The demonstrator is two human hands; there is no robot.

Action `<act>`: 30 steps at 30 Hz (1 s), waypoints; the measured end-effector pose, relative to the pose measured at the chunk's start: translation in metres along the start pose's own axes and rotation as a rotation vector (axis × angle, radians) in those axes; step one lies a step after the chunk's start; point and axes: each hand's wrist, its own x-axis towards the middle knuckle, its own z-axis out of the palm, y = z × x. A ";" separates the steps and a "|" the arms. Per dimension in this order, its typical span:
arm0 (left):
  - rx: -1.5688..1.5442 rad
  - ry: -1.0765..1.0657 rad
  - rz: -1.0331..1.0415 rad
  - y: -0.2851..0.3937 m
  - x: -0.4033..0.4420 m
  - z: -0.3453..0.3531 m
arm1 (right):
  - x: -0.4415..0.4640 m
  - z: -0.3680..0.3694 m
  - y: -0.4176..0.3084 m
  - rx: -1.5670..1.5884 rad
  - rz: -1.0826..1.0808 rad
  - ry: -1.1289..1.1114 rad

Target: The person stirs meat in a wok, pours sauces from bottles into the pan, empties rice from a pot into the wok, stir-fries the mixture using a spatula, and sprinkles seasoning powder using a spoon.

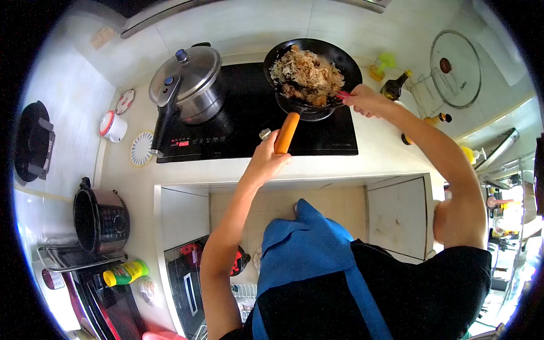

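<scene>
A black wok (352,67) with an orange handle (288,131) stands on the right part of the black cooktop. In it lies a heap of fried rice (306,71) with brown pieces mixed in. My left hand (267,160) is closed around the lower end of the handle; some fingers are hidden. A small shiny metal piece (264,134) shows beside that hand, its kind unclear. At the wok's right rim my right hand (367,102) grips a red-handled utensil (342,94). The utensil's far end is hidden in the rice.
A steel pressure cooker (198,93) is on the left of the cooktop (243,136). Bottles (396,85) stand right of the wok, near a glass lid (455,69) on the wall. A white canister (113,126), a dark pot (102,218) and a yellow-green bottle (126,272) are at left.
</scene>
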 end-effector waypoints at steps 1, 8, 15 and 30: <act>0.001 -0.017 -0.030 0.001 0.000 -0.001 | -0.004 -0.007 0.003 -0.056 0.015 0.026; 0.019 -0.004 -0.012 -0.004 0.002 0.000 | -0.033 -0.050 -0.008 0.261 0.177 -0.135; 0.067 -0.021 -0.022 -0.002 0.004 -0.002 | -0.040 -0.078 0.000 0.590 0.214 -0.308; 0.081 -0.010 -0.030 -0.008 0.008 0.000 | -0.052 -0.109 -0.147 -1.133 0.107 0.085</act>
